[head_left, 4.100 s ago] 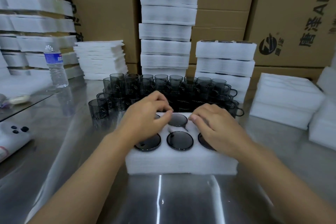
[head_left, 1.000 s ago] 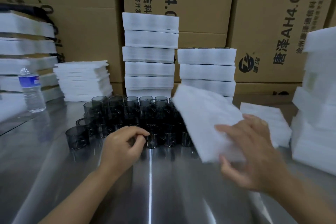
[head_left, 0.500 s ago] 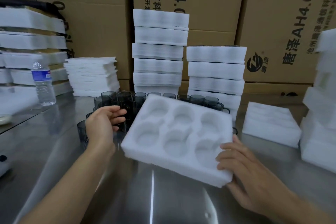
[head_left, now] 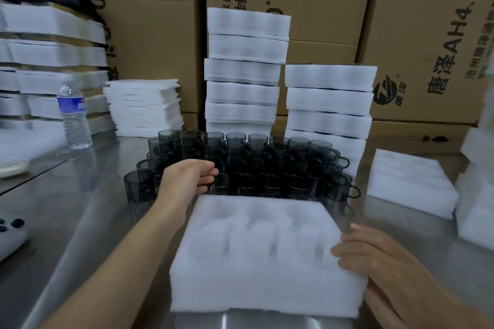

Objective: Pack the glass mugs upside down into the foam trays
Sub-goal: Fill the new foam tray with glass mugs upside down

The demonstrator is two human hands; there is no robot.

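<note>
- Holding the foam tray by its right side is the right hand, fingers curled over the top edge. The tray sits on the desk right in front of the person.
- The left hand reaches to the glass mugs behind the tray. Its fingers are loosely bent with nothing in them, and I cannot tell if they touch a mug.
- The mugs stand close together, right way up, between the tray and the tall piles of white foam. None is in the tray; its round holes are all empty.
- What could go wrong: the mugs are so tightly packed that pulling one out could knock the next, or hook its handle. Glass on a hard metal desk can chip.
- Each mug must be turned over before it goes in. Smooth glass can slip from the fingers in the turn.
- The tray looks very light. If the right hand lets go, a push could slide it on the shiny desk.
- The mugs are dark, see-through glass, short and round, with a loop handle.
- The tray is a thick white block, soft and a bit fuzzy, with round holes in two rows.
- The desk is smooth grey metal and shines like a mirror.
</note>
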